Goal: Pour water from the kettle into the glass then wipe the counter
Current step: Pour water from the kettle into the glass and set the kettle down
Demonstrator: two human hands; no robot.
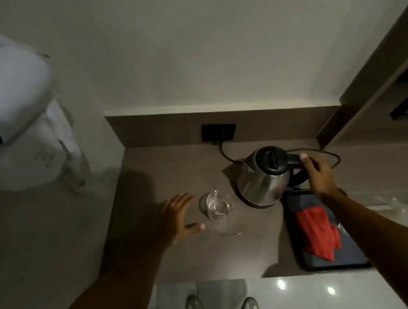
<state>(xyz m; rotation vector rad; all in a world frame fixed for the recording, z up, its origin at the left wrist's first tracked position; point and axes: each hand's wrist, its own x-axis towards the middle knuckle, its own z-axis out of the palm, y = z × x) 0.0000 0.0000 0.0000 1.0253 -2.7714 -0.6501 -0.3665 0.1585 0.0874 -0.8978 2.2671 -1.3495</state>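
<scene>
Right fingers [308, 166] wrap the black handle of the steel kettle [263, 180], seated on its base; the left hand [179, 214] lies open and empty on the table [183, 257], the glass [218, 207] just beside its fingertips. Beyond lies a red cloth [318, 230]. The kettle probably lifts heavy; the glass looks fragile and slippery.
</scene>
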